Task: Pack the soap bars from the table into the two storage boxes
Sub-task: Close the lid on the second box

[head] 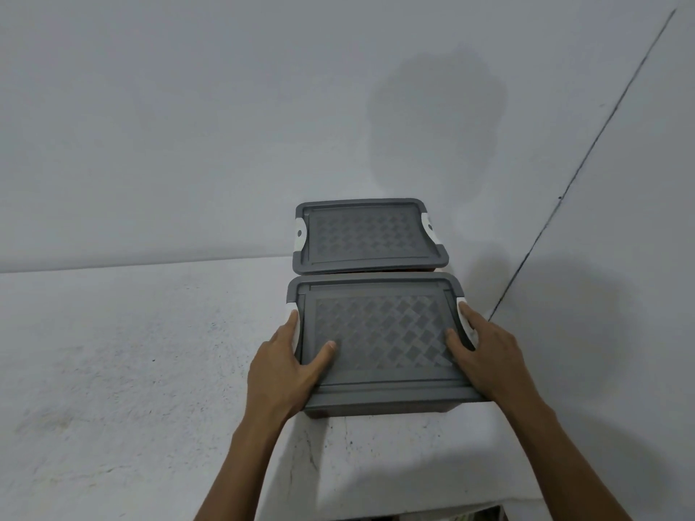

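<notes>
Two grey storage boxes with patterned lids and white side latches stand one behind the other on a white table (131, 370). The near box (380, 332) has its lid on. My left hand (286, 366) grips its left side, thumb on the lid and fingers along the white latch. My right hand (489, 355) grips its right side the same way. The far box (366, 235) stands lidded against the wall, touching or nearly touching the near one. No soap bars are in view.
A white wall rises right behind the far box, and a side wall (620, 182) meets it at a corner on the right. The table's front edge runs near the bottom of the view, with a dark gap below it.
</notes>
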Motion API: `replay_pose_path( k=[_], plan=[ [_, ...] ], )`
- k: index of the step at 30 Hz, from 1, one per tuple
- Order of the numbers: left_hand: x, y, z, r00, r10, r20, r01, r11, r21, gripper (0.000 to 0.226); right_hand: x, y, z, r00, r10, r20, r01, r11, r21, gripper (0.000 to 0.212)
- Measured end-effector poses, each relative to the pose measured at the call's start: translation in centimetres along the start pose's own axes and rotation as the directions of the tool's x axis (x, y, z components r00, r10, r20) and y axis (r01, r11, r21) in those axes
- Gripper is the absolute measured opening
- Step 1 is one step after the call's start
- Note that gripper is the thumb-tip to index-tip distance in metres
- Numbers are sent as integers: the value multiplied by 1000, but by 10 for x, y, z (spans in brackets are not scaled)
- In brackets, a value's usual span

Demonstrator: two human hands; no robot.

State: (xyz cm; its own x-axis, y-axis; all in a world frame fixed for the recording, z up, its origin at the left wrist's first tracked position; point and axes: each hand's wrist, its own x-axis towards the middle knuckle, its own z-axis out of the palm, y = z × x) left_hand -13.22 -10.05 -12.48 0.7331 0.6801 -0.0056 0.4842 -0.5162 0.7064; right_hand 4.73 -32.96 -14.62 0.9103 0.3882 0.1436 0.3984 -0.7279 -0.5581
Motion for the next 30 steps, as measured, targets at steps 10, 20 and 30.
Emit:
replay_pose_path(
  k=[10,20,30],
  plan=[
    [13,7,10,998,-4,-64,6,1000,29,86,23,1,0,999,-53,-13,53,998,31,63],
    [10,-6,17,998,2,-60,-4,999,-40,72,16,2,-2,1000,-24,17,24,1000,-13,62],
    [0,-25,8,998,38,52,-18,942,-335,56,4,-15,-5,998,-43,-47,32,976,-217,45]
  ],
)
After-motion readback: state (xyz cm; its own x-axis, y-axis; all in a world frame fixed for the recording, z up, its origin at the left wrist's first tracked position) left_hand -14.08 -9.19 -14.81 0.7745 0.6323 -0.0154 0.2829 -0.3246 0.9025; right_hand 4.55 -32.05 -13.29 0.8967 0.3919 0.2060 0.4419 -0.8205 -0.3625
